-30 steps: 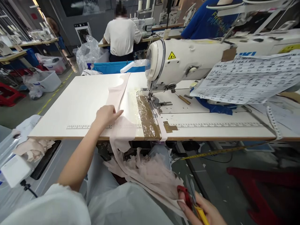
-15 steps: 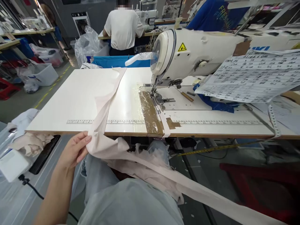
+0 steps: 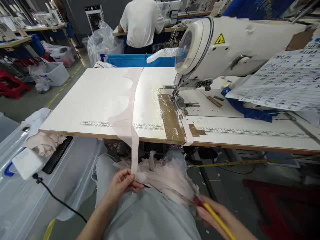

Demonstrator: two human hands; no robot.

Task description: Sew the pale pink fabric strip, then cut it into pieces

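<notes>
My left hand [image 3: 126, 181] is closed on a pale pink fabric strip [image 3: 135, 150], pinching it above my lap. From there the strip runs up over the table edge to a wider pale pink fabric piece [image 3: 125, 113] with scalloped cuts, lying flat on the white sewing table [image 3: 100, 90]. At the lower right, my right hand [image 3: 217, 213] grips a yellow-and-red handled tool [image 3: 212, 213]; motion blur hides its exact kind. Its greyish tip is near a crumpled heap of sheer pink fabric [image 3: 170, 173] on my lap.
A white sewing machine [image 3: 225, 46] stands on the table, with brown tape [image 3: 172, 116] beside its needle. Written sheets [image 3: 287, 76] hang at right. A wooden-handled tool [image 3: 212, 99] lies behind. Left are a plastic bin [image 3: 70, 173] and white adapter [image 3: 28, 162]. Another person [image 3: 142, 23] sits ahead.
My left hand has moved right and down from the table edge to my lap, drawing the strip down. My right hand has come into view with the yellow-and-red tool. The view has shifted slightly.
</notes>
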